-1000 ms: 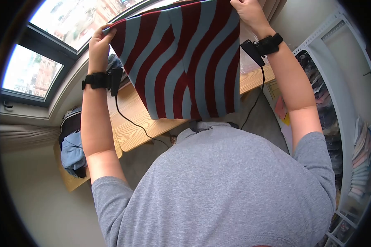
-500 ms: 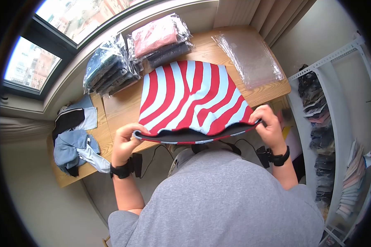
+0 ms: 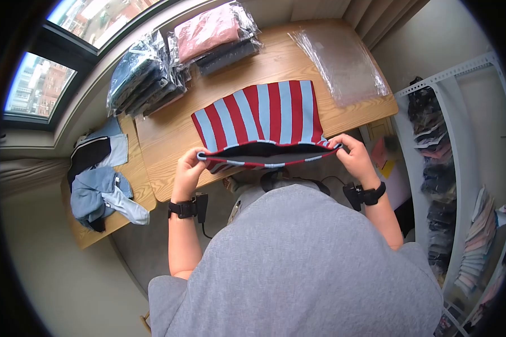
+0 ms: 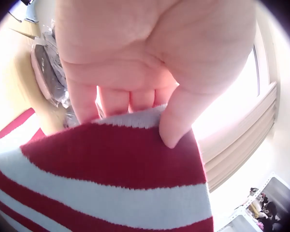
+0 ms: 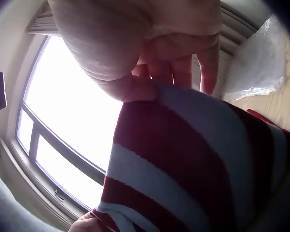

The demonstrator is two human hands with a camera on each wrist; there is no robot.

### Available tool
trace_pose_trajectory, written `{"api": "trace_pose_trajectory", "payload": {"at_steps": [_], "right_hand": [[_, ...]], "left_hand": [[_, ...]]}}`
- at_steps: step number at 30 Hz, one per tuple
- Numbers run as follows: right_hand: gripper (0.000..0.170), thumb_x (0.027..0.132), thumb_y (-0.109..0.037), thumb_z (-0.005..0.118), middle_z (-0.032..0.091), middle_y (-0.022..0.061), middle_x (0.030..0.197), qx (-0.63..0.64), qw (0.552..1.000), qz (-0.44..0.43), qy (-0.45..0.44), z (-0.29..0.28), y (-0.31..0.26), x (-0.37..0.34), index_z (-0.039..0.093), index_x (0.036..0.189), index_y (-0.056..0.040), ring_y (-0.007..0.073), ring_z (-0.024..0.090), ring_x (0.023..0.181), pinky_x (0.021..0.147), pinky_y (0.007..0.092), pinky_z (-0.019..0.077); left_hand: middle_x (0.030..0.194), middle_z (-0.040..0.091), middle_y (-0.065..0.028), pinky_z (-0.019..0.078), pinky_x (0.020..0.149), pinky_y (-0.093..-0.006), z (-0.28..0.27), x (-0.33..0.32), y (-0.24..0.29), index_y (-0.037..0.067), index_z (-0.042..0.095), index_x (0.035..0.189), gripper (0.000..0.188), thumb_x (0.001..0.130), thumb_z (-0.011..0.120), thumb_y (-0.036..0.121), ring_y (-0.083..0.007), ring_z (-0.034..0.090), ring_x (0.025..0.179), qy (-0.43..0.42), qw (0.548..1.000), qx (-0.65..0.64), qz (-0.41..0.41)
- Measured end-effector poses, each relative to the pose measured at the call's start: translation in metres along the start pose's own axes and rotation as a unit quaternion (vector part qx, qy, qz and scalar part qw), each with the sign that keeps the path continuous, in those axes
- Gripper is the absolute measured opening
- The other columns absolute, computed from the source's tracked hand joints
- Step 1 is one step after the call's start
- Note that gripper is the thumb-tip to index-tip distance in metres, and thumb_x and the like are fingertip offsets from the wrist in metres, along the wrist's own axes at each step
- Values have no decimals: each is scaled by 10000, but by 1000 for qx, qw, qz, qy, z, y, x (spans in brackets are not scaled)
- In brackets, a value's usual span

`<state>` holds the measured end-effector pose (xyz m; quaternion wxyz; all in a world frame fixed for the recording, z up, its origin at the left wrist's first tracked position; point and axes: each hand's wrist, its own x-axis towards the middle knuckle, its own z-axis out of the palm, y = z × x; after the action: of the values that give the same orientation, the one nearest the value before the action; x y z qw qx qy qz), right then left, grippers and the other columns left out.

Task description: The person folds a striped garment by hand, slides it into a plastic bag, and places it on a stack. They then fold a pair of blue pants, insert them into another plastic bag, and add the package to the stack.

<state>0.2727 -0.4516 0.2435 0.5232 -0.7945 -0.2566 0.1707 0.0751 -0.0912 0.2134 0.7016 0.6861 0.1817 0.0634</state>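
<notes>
A knit garment (image 3: 267, 112) in dark red and light blue stripes, wide and tube-shaped like a skirt, spans both hands. Its near edge gapes, showing a dark inside, while the far part lies over the wooden table. My left hand (image 3: 187, 173) pinches the left corner of this edge; in the left wrist view the thumb (image 4: 176, 123) presses the front of the cloth and the fingers go behind it. At the opposite corner my right hand (image 3: 356, 162) pinches the edge between thumb and fingers. The right wrist view shows the striped cloth (image 5: 169, 145) hanging from that grip.
Folded clothes in clear bags (image 3: 146, 76) and a pink bagged garment (image 3: 208, 33) stand at the table's back left. Flat clear plastic bags (image 3: 343, 67) lie back right. Loose clothes (image 3: 98, 194) rest on the left side table. A white rack (image 3: 450, 112) with clothes stands right.
Both hands have come down from high up, bringing the garment from hanging upright to spread over the table. Since the middle frame its edge has opened wider and the hands moved slightly up.
</notes>
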Motion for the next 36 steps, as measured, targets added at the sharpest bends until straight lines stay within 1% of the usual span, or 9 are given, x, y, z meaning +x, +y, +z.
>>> {"api": "trace_pose_trajectory", "payload": {"at_steps": [2, 10, 18, 20, 25, 28, 30, 33, 36], "right_hand": [[154, 769, 13, 456, 512, -19, 720, 22, 997, 76, -8, -11, -6, 12, 585, 847, -17, 35, 459, 683, 652, 195, 399], [210, 795, 18, 329, 516, 14, 880, 236, 955, -166, 76, -55, -122, 57, 477, 933, -38, 61, 463, 816, 765, 203, 390], [213, 730, -76, 553, 479, 19, 792, 389, 867, -278, -143, -108, -202, 32, 495, 923, -8, 89, 465, 736, 700, 214, 392], [255, 734, -80, 670, 532, 5, 766, 108, 977, -160, -95, -117, -214, 36, 580, 955, 10, 79, 506, 723, 711, 213, 417], [148, 840, -95, 667, 661, 63, 826, 271, 958, -86, 46, -90, -165, 116, 640, 914, 31, 108, 618, 748, 714, 218, 499], [119, 851, -52, 641, 656, 58, 827, 290, 933, -152, 151, -66, -174, 123, 641, 934, 33, 94, 607, 752, 723, 196, 491], [115, 862, -40, 620, 641, 45, 855, 320, 915, -170, 180, -50, -181, 119, 638, 951, 31, 77, 596, 774, 707, 183, 487], [113, 867, -45, 607, 625, 31, 836, 319, 897, -215, 217, -25, -187, 111, 635, 961, 13, 67, 581, 758, 679, 179, 477], [130, 865, -77, 619, 627, 30, 830, 254, 913, -217, 234, -14, -182, 105, 643, 968, 0, 61, 568, 742, 661, 179, 459]], "left_hand": [[889, 579, 20, 424, 767, -212, 7, 9, 24, 40, 575, 989, 107, 882, 571, 39, -67, 537, 831, 34, 999, -2, 41], [1051, 517, -77, 358, 899, -261, 15, 22, 173, 16, 471, 1122, 176, 960, 444, 80, -134, 486, 967, 53, 942, 23, 332], [973, 502, -99, 384, 839, -274, 8, 3, 255, -41, 411, 1141, 291, 896, 478, 101, -168, 478, 906, -198, 882, -126, 408], [1051, 489, -114, 401, 884, -286, 14, 10, 258, -48, 422, 1186, 342, 905, 468, 141, -182, 497, 989, -29, 938, -109, 329], [960, 610, -58, 460, 762, -250, 32, 91, 246, 27, 534, 1076, 181, 933, 486, 125, -121, 580, 837, 38, 979, -110, 167], [925, 598, -49, 451, 738, -244, 47, 110, 242, 28, 533, 1039, 149, 935, 478, 120, -112, 550, 798, 83, 963, -63, 249], [894, 573, -88, 436, 761, -283, 63, 111, 239, -4, 521, 1036, 182, 916, 505, 131, -157, 528, 815, 192, 910, 94, 355], [891, 560, -142, 430, 781, -330, 107, 88, 242, -5, 517, 1048, 220, 900, 519, 158, -227, 531, 814, 240, 863, 196, 399], [907, 558, -132, 426, 777, -317, 120, 82, 236, 2, 517, 1047, 205, 904, 514, 148, -213, 524, 818, 212, 878, 191, 384]]}}
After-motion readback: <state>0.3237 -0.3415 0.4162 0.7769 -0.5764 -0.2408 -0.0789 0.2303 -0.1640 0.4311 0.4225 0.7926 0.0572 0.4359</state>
